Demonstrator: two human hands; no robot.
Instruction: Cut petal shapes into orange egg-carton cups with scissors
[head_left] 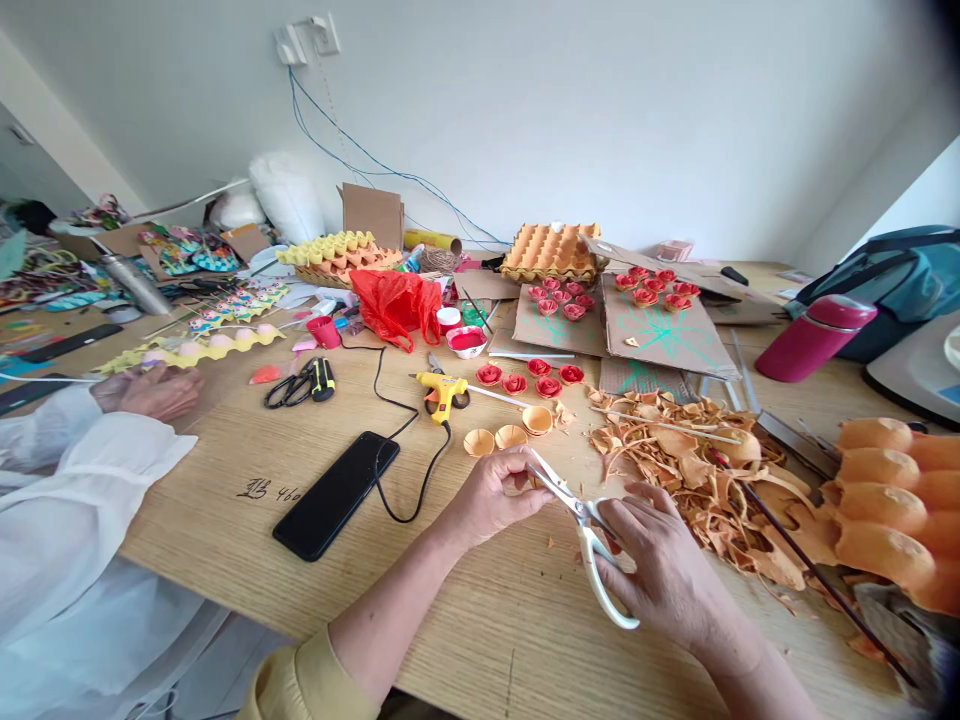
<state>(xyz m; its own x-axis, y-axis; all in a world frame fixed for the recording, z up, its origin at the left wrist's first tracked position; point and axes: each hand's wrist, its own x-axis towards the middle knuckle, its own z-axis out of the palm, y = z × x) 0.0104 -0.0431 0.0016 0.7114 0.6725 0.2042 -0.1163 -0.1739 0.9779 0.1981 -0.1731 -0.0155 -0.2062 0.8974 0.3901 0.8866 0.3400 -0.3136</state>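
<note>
My left hand [495,497] pinches a small orange egg-carton cup, mostly hidden behind its fingers. White-handled scissors [580,512] are gripped in my right hand [664,565], fingers through the loops. Their blades reach the piece at my left fingertips; whether they are fully closed I cannot tell. Just beyond my left hand, three cut orange cups [511,436] rest on the wood. Several red paper roses [514,384] lie behind them. Right of my hands is a heap of orange carton scraps [697,470], with an orange egg tray [881,490] farther right.
A yellow glue gun [445,394] with a black cord and a black phone [336,496] lie left of centre. Cardboard sheets [667,335] with roses stand behind. A pink flask [816,338] is at right. At left, another person's hand [161,390] touches a yellow carton strip [202,350].
</note>
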